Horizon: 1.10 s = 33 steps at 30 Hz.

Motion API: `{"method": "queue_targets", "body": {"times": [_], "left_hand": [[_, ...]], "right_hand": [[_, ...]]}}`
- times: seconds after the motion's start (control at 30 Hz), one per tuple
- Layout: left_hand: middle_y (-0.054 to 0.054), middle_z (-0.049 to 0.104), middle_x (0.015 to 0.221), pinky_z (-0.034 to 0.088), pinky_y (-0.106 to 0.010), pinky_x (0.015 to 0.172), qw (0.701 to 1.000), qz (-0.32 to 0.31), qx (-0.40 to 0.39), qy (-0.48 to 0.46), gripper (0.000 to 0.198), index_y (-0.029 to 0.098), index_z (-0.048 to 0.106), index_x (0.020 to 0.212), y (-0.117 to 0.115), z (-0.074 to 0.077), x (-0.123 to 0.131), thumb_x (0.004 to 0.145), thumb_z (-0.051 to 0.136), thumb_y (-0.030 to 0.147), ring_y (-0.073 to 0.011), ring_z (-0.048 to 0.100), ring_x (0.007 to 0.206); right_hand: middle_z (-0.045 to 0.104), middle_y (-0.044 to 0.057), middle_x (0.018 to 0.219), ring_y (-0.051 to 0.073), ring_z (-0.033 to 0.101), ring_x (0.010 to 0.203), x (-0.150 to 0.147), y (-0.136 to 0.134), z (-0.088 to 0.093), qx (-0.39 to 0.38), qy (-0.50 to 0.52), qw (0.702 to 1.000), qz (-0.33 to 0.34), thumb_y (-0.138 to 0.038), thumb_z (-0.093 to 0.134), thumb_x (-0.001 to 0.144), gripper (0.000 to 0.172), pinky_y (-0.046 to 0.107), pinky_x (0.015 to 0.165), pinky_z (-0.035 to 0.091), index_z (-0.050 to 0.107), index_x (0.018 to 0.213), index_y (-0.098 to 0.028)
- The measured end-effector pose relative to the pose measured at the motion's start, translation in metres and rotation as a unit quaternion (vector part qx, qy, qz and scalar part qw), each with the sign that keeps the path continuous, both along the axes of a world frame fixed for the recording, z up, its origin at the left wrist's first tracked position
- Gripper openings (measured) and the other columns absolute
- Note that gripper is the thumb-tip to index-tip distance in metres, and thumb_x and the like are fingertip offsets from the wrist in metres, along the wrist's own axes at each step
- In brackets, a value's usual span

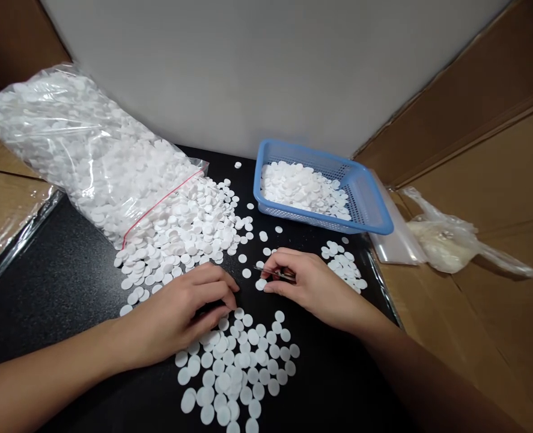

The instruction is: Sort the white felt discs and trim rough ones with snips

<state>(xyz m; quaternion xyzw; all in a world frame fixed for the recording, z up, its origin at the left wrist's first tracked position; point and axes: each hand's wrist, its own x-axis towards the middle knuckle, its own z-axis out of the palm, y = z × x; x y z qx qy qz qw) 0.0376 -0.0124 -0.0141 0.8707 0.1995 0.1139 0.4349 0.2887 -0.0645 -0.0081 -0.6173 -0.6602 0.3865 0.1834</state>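
My right hand (309,282) is closed on a pair of thin metal tweezers (286,275), their points toward the left; a white disc (261,284) lies by its fingertips. On the black tabletop (333,373), my left hand (191,304) rests with bent fingers, the thumb apart from the rest, and I see nothing in it. Loose white discs (241,361) spread out in front of that hand, some overlapping. Behind it a heap of white discs (203,225) spills from a clear zip bag (81,144) with a red seal line.
A blue plastic basket (369,225) holding many white discs stands at the back. A small group of discs (345,267) lies to the right of my right hand. Cardboard (464,337), a flat clear bag (396,240) and a knotted plastic bag (450,243) are at the right. A pale wall (248,72) rises behind.
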Motion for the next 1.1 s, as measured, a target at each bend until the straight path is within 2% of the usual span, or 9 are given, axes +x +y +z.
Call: {"method": "queue_targets", "body": {"times": [0.2, 0.33, 0.47, 0.63, 0.77, 0.87, 1.0, 1.1], "left_hand": [[-0.004, 0.066, 0.109, 0.049, -0.029, 0.089, 1.000, 0.015, -0.008, -0.003, 0.018, 0.023, 0.062, 0.097, 0.000, 0.002, 0.001, 0.096, 0.048, 0.013, -0.0199, 0.061, 0.107], [-0.003, 0.068, 0.108, 0.049, -0.029, 0.089, 0.999, 0.029, -0.016, -0.013, 0.016, 0.023, 0.062, 0.096, 0.001, 0.002, 0.002, 0.096, 0.049, 0.014, -0.0191, 0.062, 0.106], [-0.003, 0.068, 0.109, 0.049, -0.029, 0.089, 0.999, 0.044, -0.013, -0.007, 0.015, 0.023, 0.062, 0.095, 0.001, 0.002, 0.002, 0.097, 0.048, 0.017, -0.0188, 0.062, 0.107], [-0.004, 0.068, 0.107, 0.051, -0.030, 0.085, 0.997, 0.065, -0.034, -0.003, 0.017, 0.022, 0.059, 0.097, 0.001, 0.001, 0.001, 0.098, 0.042, 0.018, -0.0192, 0.065, 0.102], [-0.004, 0.069, 0.106, 0.052, -0.030, 0.081, 0.992, 0.098, -0.076, 0.014, 0.021, 0.022, 0.058, 0.103, 0.003, -0.001, 0.001, 0.098, 0.038, 0.017, -0.0180, 0.066, 0.096], [-0.004, 0.069, 0.106, 0.052, -0.030, 0.079, 0.988, 0.112, -0.101, 0.020, 0.020, 0.022, 0.057, 0.104, 0.004, -0.001, 0.001, 0.098, 0.039, 0.018, -0.0176, 0.066, 0.094], [-0.004, 0.069, 0.103, 0.052, -0.030, 0.077, 0.987, 0.118, -0.106, 0.012, 0.016, 0.022, 0.057, 0.102, 0.006, 0.000, 0.002, 0.098, 0.041, 0.020, -0.0170, 0.066, 0.091], [-0.004, 0.069, 0.102, 0.051, -0.030, 0.076, 0.987, 0.120, -0.108, 0.017, 0.016, 0.022, 0.057, 0.102, 0.006, 0.000, 0.002, 0.098, 0.042, 0.021, -0.0172, 0.065, 0.090]], "right_hand": [[0.062, -0.001, 0.081, 0.014, 0.054, 0.069, -0.012, -0.004, 0.006, 0.012, 0.027, 0.999, -0.022, -0.018, 0.067, 0.085, 0.014, 0.026, 0.061, 0.041, 0.059, 0.074, -0.021], [0.061, -0.001, 0.078, 0.013, 0.055, 0.067, -0.022, -0.005, 0.005, 0.019, 0.039, 0.999, -0.004, -0.017, 0.069, 0.084, 0.014, 0.026, 0.060, 0.041, 0.062, 0.073, -0.021], [0.063, 0.000, 0.084, 0.014, 0.057, 0.072, -0.011, -0.002, 0.007, 0.042, 0.007, 0.999, -0.017, -0.016, 0.065, 0.089, 0.013, 0.026, 0.063, 0.042, 0.063, 0.078, -0.021], [0.066, -0.001, 0.086, 0.015, 0.059, 0.073, 0.004, -0.001, 0.007, 0.001, -0.059, 0.998, 0.006, -0.017, 0.072, 0.085, 0.008, 0.027, 0.064, 0.042, 0.066, 0.083, -0.022], [0.066, 0.000, 0.087, 0.015, 0.060, 0.074, 0.003, -0.001, 0.006, -0.004, -0.051, 0.998, 0.021, -0.021, 0.071, 0.085, 0.010, 0.027, 0.065, 0.043, 0.064, 0.078, -0.021], [0.066, 0.000, 0.085, 0.015, 0.059, 0.073, 0.000, -0.002, 0.008, 0.000, -0.040, 0.999, 0.013, -0.017, 0.069, 0.085, 0.013, 0.027, 0.064, 0.044, 0.061, 0.075, -0.021], [0.066, -0.001, 0.084, 0.014, 0.059, 0.072, -0.007, -0.005, 0.010, 0.027, -0.005, 0.999, 0.029, -0.012, 0.065, 0.084, 0.014, 0.026, 0.063, 0.043, 0.059, 0.075, -0.021], [0.065, -0.002, 0.083, 0.013, 0.058, 0.069, -0.007, -0.007, 0.008, 0.022, -0.016, 0.999, 0.030, -0.013, 0.065, 0.085, 0.014, 0.025, 0.061, 0.042, 0.058, 0.077, -0.022]]}}
